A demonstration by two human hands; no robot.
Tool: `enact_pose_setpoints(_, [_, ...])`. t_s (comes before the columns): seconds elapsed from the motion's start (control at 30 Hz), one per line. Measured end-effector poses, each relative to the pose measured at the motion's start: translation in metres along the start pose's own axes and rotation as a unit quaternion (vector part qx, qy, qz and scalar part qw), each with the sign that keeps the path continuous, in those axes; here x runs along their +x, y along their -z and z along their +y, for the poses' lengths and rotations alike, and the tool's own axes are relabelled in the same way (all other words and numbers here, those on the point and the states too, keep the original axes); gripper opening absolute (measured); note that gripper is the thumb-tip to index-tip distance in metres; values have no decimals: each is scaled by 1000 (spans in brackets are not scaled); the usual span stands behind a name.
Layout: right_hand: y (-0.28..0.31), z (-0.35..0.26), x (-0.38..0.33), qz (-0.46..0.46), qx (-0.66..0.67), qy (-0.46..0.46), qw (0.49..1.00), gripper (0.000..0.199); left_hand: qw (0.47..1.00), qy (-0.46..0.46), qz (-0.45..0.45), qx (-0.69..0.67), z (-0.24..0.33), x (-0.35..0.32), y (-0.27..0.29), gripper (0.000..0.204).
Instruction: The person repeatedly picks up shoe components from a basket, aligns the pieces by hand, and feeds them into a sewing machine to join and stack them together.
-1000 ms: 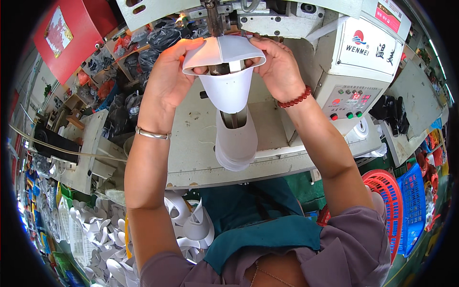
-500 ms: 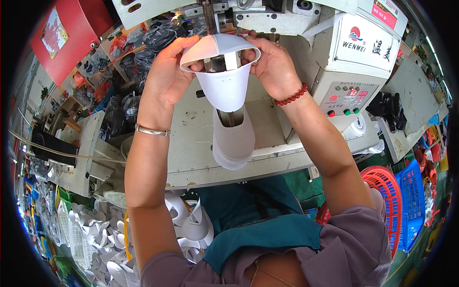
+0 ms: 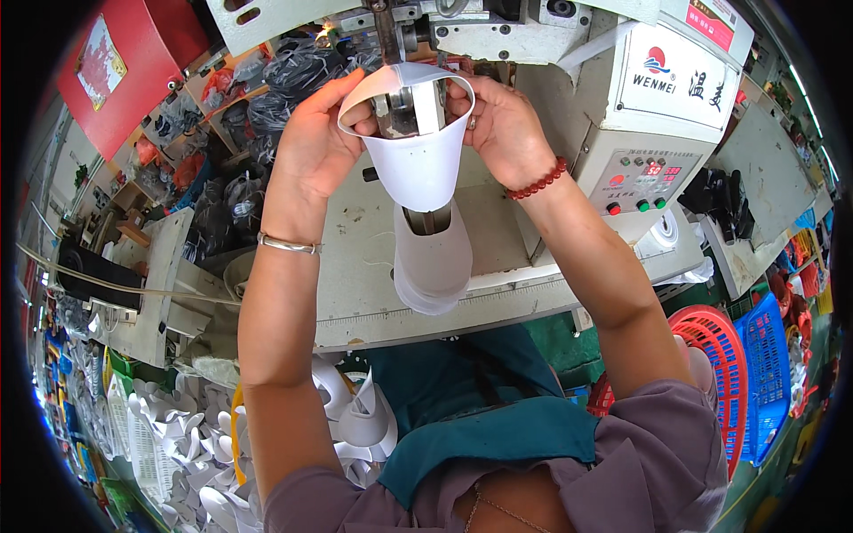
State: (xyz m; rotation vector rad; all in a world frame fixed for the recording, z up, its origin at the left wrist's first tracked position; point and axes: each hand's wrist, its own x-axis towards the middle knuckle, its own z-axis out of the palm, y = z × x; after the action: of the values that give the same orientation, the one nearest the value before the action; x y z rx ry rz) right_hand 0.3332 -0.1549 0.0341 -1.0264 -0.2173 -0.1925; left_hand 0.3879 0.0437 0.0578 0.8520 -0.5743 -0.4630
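Note:
A white shoe upper (image 3: pixel 415 175) hangs around the metal head of the machine, its toe pointing down toward me. On its left edge, my left hand (image 3: pixel 313 142) is closed, fingers curled inside the opening and thumb outside along the rim. My right hand (image 3: pixel 511 131) grips the right edge the same way. A vertical metal rod (image 3: pixel 386 34) comes down to the upper's back edge. Through the opening show a dark metal part and a white block. Below it, a second white shoe-shaped piece (image 3: pixel 433 271) sits at the machine's lower post, touched by neither hand.
The machine's control box (image 3: pixel 640 182) with lit display and buttons stands at right. A pale worktable (image 3: pixel 355 306) with a ruler edge lies beneath. White shoe pieces (image 3: pixel 191 435) are heaped at lower left. Red (image 3: pixel 733 391) and blue baskets (image 3: pixel 766 382) stand at lower right.
Both hands have turned the upper slightly; its opening looks deeper and shows more of the metal part inside. My left wrist has shifted a little to the right.

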Motion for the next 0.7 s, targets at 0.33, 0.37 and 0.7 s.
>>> enact_pose_setpoints(0.33, [6, 14, -4, 27, -9, -38, 999, 21, 990, 13, 142, 7, -20, -5, -8, 23])
enact_pose_setpoints(0.37, [9, 18, -3, 27, -8, -39, 999, 21, 993, 16, 119, -3, -21, -7, -3, 24])
enact_pose_setpoints(0.7, [7, 50, -8, 57, -164, 45, 984, 34, 996, 86, 14, -1, -33, -44, 8, 37])
